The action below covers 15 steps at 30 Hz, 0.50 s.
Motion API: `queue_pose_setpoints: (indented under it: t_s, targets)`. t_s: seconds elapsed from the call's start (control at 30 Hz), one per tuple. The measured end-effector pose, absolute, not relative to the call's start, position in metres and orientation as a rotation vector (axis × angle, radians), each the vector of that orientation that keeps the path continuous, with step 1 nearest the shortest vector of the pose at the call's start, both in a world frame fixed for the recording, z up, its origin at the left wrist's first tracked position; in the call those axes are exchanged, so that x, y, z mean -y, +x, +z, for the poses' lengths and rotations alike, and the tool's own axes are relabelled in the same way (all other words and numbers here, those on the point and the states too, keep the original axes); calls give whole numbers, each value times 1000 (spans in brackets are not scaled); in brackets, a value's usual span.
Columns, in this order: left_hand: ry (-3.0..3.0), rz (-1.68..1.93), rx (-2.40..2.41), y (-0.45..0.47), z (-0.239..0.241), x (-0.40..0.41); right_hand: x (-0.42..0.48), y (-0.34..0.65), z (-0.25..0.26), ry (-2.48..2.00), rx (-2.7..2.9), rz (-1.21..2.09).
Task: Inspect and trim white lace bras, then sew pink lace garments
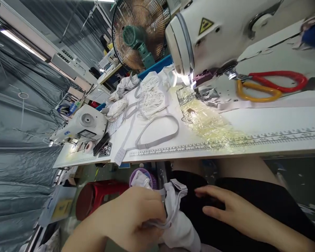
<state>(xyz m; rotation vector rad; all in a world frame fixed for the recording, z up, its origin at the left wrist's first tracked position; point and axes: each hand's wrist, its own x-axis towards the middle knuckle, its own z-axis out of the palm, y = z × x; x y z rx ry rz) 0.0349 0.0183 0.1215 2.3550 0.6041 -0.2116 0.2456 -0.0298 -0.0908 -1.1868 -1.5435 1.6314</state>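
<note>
Gripping firmly with the left grip [141, 217], fingers curled shut around a soft white cloth piece with light-grey elastic straps [182, 229], bulging out on the right side of that grip, below table height. Over to the right grip [225, 206]: fingers loosely parted, opened toward the cloth, poised above black fabric [252, 194] across the lap; touching it or not, hard to tell. Between the two grips, a slim stretch of open room over the black fabric.

Just beyond the left grip, a round purple plastic basket [153, 177] with white cloth inside, crowding that side. Left of the left grip, apart from it, a round red stool [86, 201].

Farther beyond both grips, the long straight edge of a white table [278, 119], with a black-printed ruler strip [178, 148] along it. Poking over that edge, beyond the left grip, a pale dotted tab [120, 156]. Deeper in, a looped grey elastic strap [160, 140] and white lace cups [153, 99]. Well beyond the right grip, red-and-orange-handled scissors [273, 84] beside a bulky white sewing machine [212, 38].
</note>
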Motion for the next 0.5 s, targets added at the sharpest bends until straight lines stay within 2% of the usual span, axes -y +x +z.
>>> queue_pose_setpoints:
  t_s: [0.2,0.5]
  targets:
    - [2391,-298,-524,47,123,-13,16,226,-82,-706,1602,1653]
    - [2373,-360,-385,48,121,-14,8,242,-87,-792,1460,1490]
